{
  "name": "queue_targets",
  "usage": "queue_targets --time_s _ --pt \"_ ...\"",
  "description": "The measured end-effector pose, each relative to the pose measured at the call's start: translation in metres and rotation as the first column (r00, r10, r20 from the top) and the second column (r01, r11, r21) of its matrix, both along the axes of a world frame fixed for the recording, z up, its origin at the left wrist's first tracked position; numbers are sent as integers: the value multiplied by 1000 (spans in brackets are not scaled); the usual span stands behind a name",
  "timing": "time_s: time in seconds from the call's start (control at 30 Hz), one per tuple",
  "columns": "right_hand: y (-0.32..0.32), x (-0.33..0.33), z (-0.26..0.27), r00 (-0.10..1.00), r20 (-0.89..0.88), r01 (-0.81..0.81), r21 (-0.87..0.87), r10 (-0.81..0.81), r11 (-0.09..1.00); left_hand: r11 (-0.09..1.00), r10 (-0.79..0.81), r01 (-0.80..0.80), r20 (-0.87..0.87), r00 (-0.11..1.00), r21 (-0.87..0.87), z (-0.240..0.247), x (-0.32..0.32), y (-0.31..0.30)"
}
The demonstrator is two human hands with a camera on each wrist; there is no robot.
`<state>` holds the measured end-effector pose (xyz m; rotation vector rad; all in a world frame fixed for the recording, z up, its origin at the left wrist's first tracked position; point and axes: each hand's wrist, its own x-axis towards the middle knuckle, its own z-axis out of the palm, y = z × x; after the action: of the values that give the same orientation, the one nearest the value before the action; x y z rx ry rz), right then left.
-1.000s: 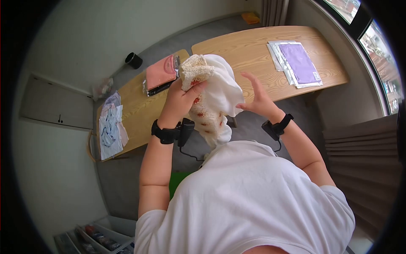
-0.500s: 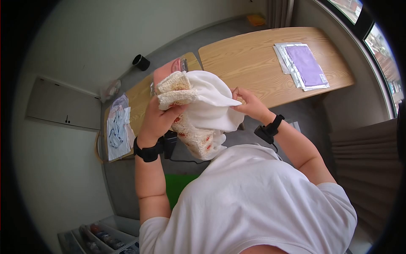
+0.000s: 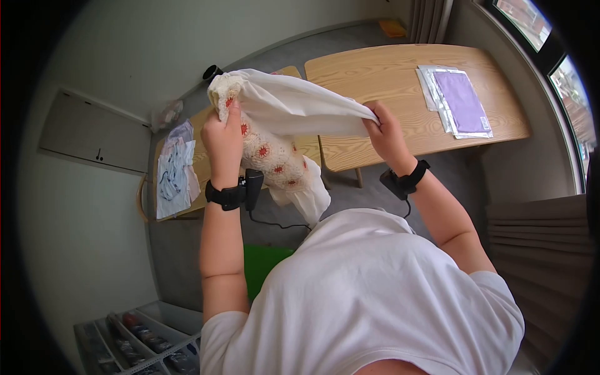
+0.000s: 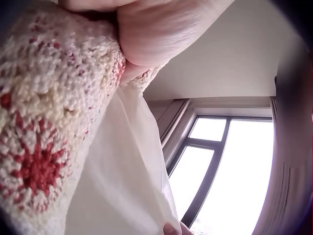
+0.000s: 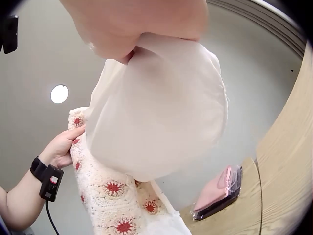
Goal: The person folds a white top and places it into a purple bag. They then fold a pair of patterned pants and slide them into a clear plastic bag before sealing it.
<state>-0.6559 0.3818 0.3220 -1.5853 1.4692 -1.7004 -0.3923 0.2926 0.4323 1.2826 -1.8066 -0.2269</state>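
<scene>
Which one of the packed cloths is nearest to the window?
The purple pack, overlapping the paler pack at its left; the pink pack lies farther away.

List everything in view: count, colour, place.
Crochet-panelled garment: 1, cream/white, red motifs, both hands' grip
Tables: 2, light wood, ahead
Purple packet: 1, on packets, right table
Pink packet: 1, on dark packaging, left table
Clothes: count unclear, pale blue/white, left table's end
Bin: 1, black, beyond left table
Curtains: 2+, grey-brown, by window
Window: 1, dark frame, right
Cabinet: 1, grey, left wall
Green item: 1, type unclear, beside left arm
T-shirt: 1, white, worn
Wrist cameras: 2, black, strapped on
Left hand: 1, crochet edge
Right hand: 1, white cloth
</scene>
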Motion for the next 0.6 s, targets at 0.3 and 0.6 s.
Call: queue_targets --time_s 0.3,0.6 --pt "14 40 0 876 -482 -103 -233 -23 967 994 -53 31 -220 974 -104 -2 -23 -15" --pt "21 83 -19 720 -655 -311 -13 227 950 928 -101 356 -849 519 107 -15 -47 -24"
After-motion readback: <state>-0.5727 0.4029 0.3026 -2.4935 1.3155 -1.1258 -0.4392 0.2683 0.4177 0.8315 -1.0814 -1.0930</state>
